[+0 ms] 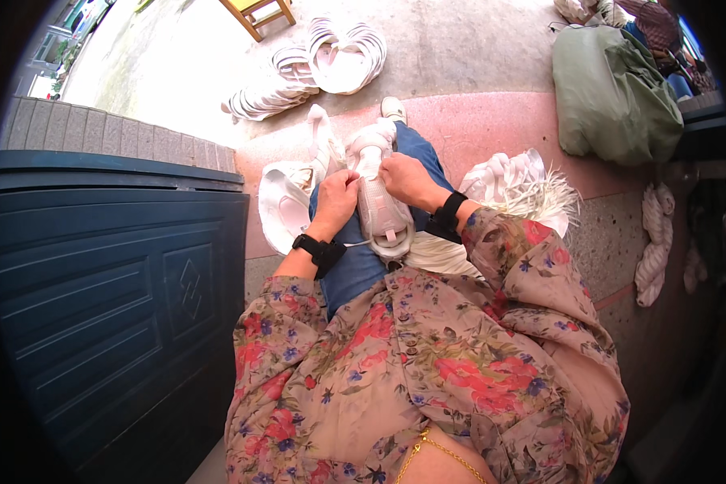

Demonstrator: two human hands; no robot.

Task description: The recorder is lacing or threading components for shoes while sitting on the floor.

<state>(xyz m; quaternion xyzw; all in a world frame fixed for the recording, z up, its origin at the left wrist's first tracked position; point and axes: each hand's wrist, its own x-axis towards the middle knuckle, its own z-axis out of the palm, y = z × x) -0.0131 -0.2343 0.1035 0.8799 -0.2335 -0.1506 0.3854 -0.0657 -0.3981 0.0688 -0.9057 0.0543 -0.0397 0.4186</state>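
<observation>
A white shoe upper (385, 211) lies lengthwise over my lap, between my jeans-clad legs. My left hand (336, 202) is closed in a pinch at its left edge, and what the fingertips hold is too small to make out. On the opposite side, my right hand (411, 181) has its fingers curled shut on the upper's right edge. A thin white strand shows below my left wrist. More white shoe uppers (281, 211) rest against my left leg. To the right of my legs sits a bunch of white laces (550, 198) with loose ends.
Stacked white upper bundles (345, 60) lie ahead on the concrete, near a wooden stool (258, 14). A green sack (613, 93) stands at the far right. A dark blue panelled door (113, 298) borders my left. A twisted white bundle (655, 242) lies to the right.
</observation>
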